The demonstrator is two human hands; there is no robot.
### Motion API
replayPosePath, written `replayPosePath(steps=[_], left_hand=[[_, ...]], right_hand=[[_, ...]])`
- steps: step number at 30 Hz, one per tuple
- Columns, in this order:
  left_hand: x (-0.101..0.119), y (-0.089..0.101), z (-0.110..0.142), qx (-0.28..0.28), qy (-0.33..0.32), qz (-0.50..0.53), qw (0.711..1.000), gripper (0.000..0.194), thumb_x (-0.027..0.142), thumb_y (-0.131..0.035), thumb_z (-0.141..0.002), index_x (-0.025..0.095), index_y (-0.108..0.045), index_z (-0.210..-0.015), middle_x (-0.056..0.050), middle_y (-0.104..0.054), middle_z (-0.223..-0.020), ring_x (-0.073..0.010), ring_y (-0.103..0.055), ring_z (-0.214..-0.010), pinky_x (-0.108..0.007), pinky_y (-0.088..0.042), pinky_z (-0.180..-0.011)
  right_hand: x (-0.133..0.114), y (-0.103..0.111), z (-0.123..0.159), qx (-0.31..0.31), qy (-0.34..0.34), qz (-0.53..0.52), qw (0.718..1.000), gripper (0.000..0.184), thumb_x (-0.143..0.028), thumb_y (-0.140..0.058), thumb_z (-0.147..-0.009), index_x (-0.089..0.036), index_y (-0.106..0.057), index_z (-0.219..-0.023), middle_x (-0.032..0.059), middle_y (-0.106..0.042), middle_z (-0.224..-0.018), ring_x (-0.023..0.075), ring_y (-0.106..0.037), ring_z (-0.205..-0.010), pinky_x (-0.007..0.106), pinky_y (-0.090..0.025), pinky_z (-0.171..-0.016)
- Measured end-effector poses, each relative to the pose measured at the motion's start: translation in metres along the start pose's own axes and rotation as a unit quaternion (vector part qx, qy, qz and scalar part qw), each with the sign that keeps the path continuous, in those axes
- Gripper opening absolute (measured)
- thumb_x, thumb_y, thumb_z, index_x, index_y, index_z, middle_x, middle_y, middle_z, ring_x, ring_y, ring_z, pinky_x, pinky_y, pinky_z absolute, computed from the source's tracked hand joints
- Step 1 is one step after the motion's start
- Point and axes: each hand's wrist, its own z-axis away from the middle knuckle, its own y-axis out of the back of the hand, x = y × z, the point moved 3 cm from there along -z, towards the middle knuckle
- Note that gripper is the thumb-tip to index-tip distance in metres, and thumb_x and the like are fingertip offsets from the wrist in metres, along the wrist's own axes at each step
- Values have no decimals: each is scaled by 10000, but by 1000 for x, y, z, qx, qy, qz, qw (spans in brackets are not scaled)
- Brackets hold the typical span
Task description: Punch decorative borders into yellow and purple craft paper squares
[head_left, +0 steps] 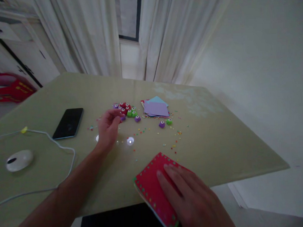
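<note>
Red booklet (150,179) lies under the right hand (194,199), confetti (179,133) and cards (156,109) beyond.

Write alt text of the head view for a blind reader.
A person's right hand lies on a red booklet with dotted edges; the left hand is at a cluster of small red, green and purple figures with eyes. Stacked coloured papers, scattered confetti and a dark-screened device lie on the pale green table.

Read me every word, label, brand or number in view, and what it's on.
No text is legible.
Red bag: yellow marks, too blurred to read.
Red booklet under the right hand: dotted border, no readable words on the visible part.
Dark-screened device: no readable lettering.
</note>
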Motion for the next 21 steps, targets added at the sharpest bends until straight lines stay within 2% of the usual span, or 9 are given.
replayPosePath(steps=[3,5,8,10,12,14,17,19,21], left_hand=[[1,-8,4,-28,0,1,1000,193,254,-689,-847,226,-712,-1036,-38,-754,-991,-187,-695,-899,-313,-552,-784],[-1,-11,6,-33,3,0,999,195,264,-697,-837,221,-712,-1027,-40,-752,-981,-190,-691,-901,-310,-543,-779],[-8,-7,4,-23,13,-5,1000,216,291,-688,-826,217,-711,-1027,-42,-751,-964,-189,-687,-884,-302,-522,-759],[-13,1,-2,-5,22,-12,1000,229,295,-674,-810,217,-707,-1022,-39,-752,-955,-177,-669,-838,-291,-501,-732],[-19,10,-8,19,29,-22,999,219,287,-656,-785,222,-697,-991,-27,-741,-917,-169,-646,-793,-282,-484,-705],[-24,16,-12,36,35,-32,998,207,278,-644,-772,224,-690,-967,-20,-735,-900,-167,-637,-777,-278,-478,-693],[-31,16,-10,39,42,-42,998,210,280,-630,-782,224,-692,-975,-19,-737,-900,-169,-636,-760,-280,-472,-678],[-33,10,-5,23,42,-47,998,215,286,-631,-805,227,-701,-1000,-26,-748,-922,-179,-647,-782,-293,-481,-697],[-33,1,3,-4,38,-55,998,212,287,-640,-831,231,-710,-1023,-38,-759,-959,-198,-669,-842,-315,-500,-745]], right_hand=[[-28,-11,27,35,-4,4,999,366,-155,-634,-972,-215,-739,-1317,135,-824,-1222,286,-793,-1097,376,-658,-927],[-39,-31,14,28,-19,-2,999,324,-213,-654,-982,-158,-745,-1289,184,-823,-1175,318,-799,-1055,407,-666,-892],[-34,-64,-46,-64,-50,-15,997,337,-196,-652,-1009,-107,-720,-1327,250,-776,-1265,357,-769,-1139,481,-652,-952],[-20,-78,-95,-121,-79,-38,989,346,-150,-565,-1059,-119,-692,-1379,229,-771,-1266,328,-755,-1165,462,-645,-956],[-3,-84,-131,-136,-115,-46,983,368,-124,-487,-1088,-110,-671,-1406,226,-748,-1307,312,-738,-1198,452,-626,-991],[7,-80,-140,-121,-109,-46,986,363,-127,-475,-1097,-109,-674,-1400,234,-717,-1381,310,-715,-1246,452,-609,-1026],[11,-57,-99,-46,-58,-29,997,406,-128,-545,-1064,-147,-649,-1456,197,-718,-1413,307,-700,-1271,452,-589,-1079],[14,-35,-47,-17,-19,-23,999,436,-83,-560,-1014,-195,-683,-1417,142,-742,-1405,292,-719,-1239,440,-599,-1076],[24,-13,11,-17,-47,-22,999,562,2,-518,-922,-205,-685,-1417,115,-769,-1368,255,-758,-1154,395,-642,-994]])
